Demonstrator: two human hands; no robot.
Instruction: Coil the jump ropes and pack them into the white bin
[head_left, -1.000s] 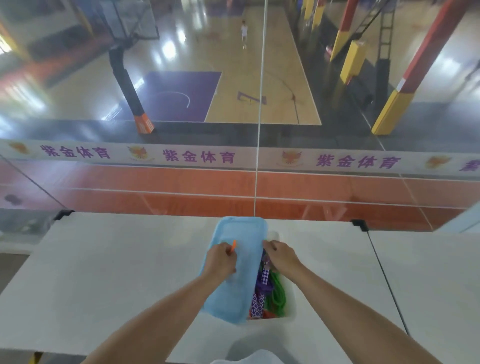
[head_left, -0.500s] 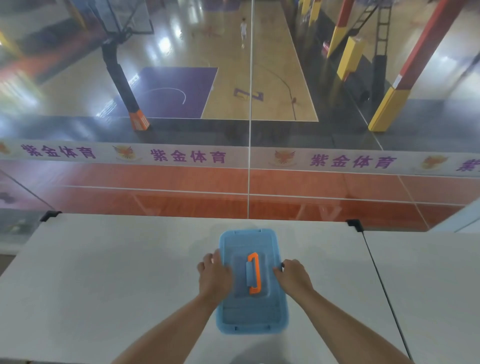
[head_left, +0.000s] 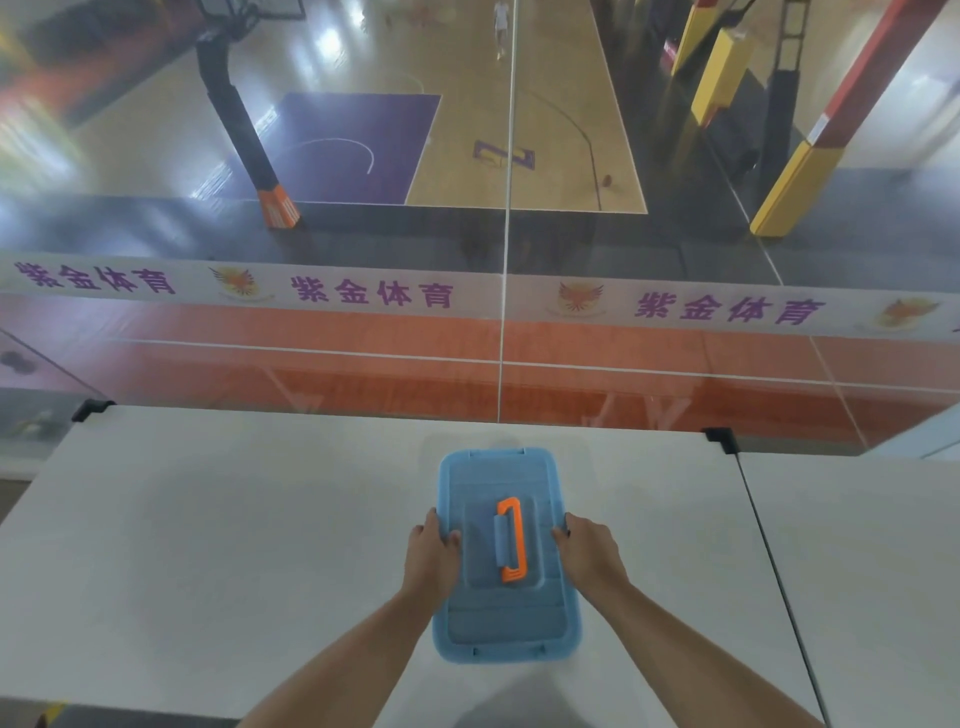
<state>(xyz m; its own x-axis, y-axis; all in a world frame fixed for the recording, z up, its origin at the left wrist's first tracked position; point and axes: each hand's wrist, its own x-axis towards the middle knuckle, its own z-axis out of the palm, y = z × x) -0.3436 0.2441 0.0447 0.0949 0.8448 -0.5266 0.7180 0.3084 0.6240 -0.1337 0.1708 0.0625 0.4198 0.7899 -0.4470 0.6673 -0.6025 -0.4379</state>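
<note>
A blue lid (head_left: 506, 613) with an orange handle (head_left: 511, 540) lies flat over the white bin and hides it, so no jump ropes are visible. The covered bin stands on the white table (head_left: 234, 545), near its front middle. My left hand (head_left: 431, 556) grips the lid's left edge, thumb on top. My right hand (head_left: 589, 551) grips the right edge, directly opposite, its fingertips on the rim.
A glass railing (head_left: 498, 364) with a printed banner runs along the table's far edge, with a basketball court far below. To the right, a dark seam (head_left: 769, 561) separates this table from a second white one. Black clamps (head_left: 719, 439) sit at the far corners.
The lid was tilted over the open bin, with the ropes showing. It now lies flat on top, and both hands have moved to its side edges.
</note>
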